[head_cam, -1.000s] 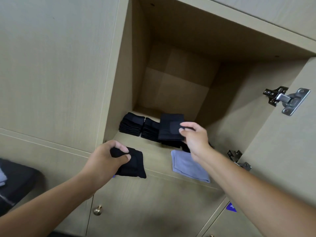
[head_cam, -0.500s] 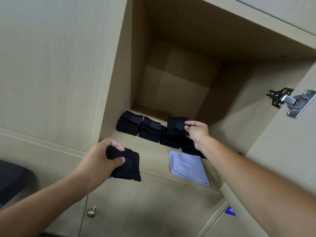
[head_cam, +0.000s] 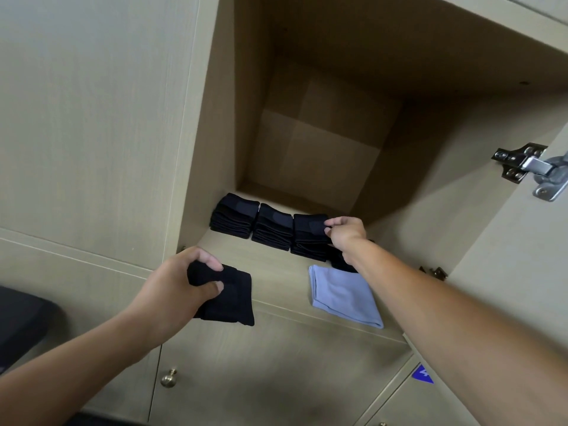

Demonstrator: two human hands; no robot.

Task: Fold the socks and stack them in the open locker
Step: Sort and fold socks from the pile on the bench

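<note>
The left hand is still gripping a folded black sock at the locker's front edge. Farther in, the right hand is pinching another sock, now lowered onto the third stack.

I see the open locker is of pale wood-look board, matt, with a fine grain; its back panel is browner and plain. The folded socks in the piles are black knitted cloth, soft and matt. The light blue cloth looks smooth and thin. The hinge is shiny silver metal. The small knob below is glossy, brass-coloured metal.
</note>
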